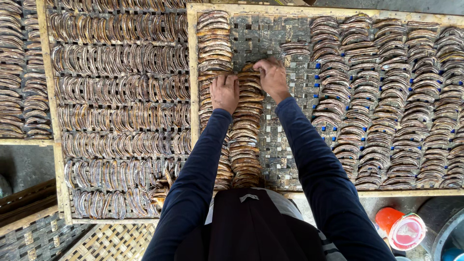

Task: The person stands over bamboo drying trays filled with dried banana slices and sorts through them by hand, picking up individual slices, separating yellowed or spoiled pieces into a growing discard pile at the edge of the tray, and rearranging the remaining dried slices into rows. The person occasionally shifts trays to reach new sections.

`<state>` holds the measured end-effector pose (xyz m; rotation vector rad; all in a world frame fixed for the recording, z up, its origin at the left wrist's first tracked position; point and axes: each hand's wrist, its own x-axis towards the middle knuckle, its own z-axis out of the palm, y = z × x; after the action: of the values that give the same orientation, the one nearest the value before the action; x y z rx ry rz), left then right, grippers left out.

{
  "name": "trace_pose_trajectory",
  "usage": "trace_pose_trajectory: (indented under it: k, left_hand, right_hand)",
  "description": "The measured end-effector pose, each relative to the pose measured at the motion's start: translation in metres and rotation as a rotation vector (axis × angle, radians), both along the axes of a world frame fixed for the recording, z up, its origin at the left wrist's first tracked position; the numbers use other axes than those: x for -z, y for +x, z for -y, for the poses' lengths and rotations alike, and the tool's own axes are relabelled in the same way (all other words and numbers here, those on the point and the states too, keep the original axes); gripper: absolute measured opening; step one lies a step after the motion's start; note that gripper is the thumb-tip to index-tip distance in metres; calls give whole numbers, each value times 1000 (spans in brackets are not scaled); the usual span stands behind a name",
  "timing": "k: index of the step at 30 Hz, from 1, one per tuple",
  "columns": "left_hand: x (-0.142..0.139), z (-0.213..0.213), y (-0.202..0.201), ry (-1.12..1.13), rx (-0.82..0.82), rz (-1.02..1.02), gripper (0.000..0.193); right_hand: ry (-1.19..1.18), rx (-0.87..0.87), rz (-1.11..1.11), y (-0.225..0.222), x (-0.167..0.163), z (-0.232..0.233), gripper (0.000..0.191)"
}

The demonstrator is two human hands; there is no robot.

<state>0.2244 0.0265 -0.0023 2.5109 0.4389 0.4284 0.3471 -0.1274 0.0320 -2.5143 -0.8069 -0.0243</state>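
Row of curved dried fish (pixel 245 130) runs down frame centre on a woven tray (pixel 270 38). Right hand (pixel 271 77) pinches the row's top fish w/ fingertips, centre-top; left hand (pixel 224 92) lies flat, palm down, fingers loose, holding nothing, touching fish just left. More fish rows (pixel 386 106) at right, another full tray (pixel 121 96) at left. Red-lidded tub (pixel 406 231) bottom right.

The person wears a dark navy long-sleeved top, its sleeves reaching the wrists of the bare left hand (pixel 224 93) and right hand (pixel 272 77). At lower centre of the frame hangs a black apron (pixel 249 227) over a grey-and-white striped garment.
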Motion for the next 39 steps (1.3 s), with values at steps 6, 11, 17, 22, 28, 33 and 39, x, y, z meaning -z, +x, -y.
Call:
trace_pose_trajectory:
  k: [6,11,17,22,28,33,39]
  left_hand:
    - [-12,-5,27,28,39,108,41]
    - [-7,-16,52,18,182,78,37]
    - [-4,-24,65,-45,247,-72,19]
    - [-7,-14,70,7,277,5,30]
    - [-1,-13,68,8,302,-28,16]
    - [2,-26,62,58,260,0,14]
    - [3,-25,58,135,181,-3,13]
  right_hand:
    - [180,94,-190,-4,-12,-8,15]
    - [122,-1,-228,-3,-17,-10,12]
    - [125,56,-183,-1,-7,-4,14]
    - [152,58,-88,-7,0,-1,15]
    - [242,92,-33,-11,4,2,10]
    - [194,94,1,-18,9,-3,11]
    - [74,57,160,-17,12,-4,10]
